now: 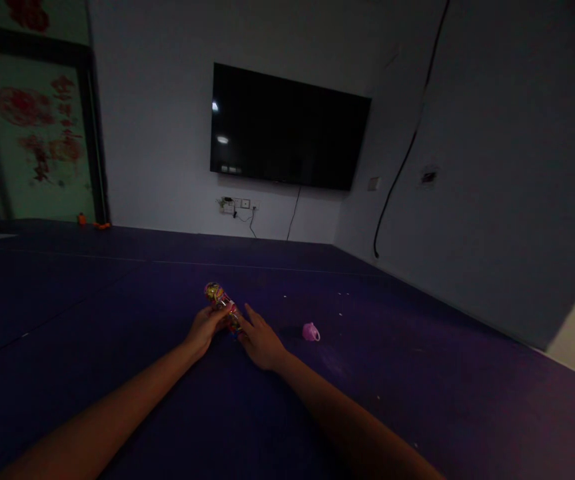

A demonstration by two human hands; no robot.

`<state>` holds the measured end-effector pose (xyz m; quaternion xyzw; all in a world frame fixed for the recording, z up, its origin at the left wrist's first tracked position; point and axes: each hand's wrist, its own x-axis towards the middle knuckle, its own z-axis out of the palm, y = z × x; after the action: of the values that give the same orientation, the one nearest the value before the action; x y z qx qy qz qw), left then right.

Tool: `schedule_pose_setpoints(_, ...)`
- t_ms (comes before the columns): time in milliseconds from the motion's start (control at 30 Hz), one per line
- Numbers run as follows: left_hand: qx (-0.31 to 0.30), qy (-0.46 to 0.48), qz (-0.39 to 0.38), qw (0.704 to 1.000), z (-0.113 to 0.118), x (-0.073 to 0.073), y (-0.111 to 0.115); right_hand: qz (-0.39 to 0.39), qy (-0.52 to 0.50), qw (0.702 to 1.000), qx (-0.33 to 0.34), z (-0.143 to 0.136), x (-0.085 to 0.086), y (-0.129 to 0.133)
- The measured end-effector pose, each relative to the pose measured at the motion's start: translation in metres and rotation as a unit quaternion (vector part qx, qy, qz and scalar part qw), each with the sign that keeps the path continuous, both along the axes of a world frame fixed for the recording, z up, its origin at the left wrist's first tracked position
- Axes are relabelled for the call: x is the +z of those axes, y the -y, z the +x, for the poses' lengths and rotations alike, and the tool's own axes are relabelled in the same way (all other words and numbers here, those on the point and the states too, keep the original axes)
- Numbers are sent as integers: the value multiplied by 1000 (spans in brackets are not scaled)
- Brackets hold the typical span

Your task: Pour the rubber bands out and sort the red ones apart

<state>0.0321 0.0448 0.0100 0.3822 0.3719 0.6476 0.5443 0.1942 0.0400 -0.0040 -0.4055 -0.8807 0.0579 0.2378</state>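
Head view: the left hand (pixel 204 333) pinches a shiny, colorful tube (pixel 220 297), with its thumb across it. The tube is on a slant: its far end pokes out ahead of the left hand, and its near end points back toward the right hand (pixel 263 343). Both hands are right at it. The right hand's fingers are a bit spread by the near end; I can't tell if they grip. A pink thing (pixel 309 331) sits near, to the right of the right hand.

a tv (pixel 290 130) hangs above wall sockets (pixel 246 203). a black cable (pixel 414 137) dangles to the right. red prints (pixel 23 107) mark a door (pixel 4 177).
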Motion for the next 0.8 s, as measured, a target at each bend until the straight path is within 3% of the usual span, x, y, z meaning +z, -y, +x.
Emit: schedule_pose_setpoints(800,47,-9,23,999,-1,-6,-2,3,-5,1000,-8,0,-4,-1)
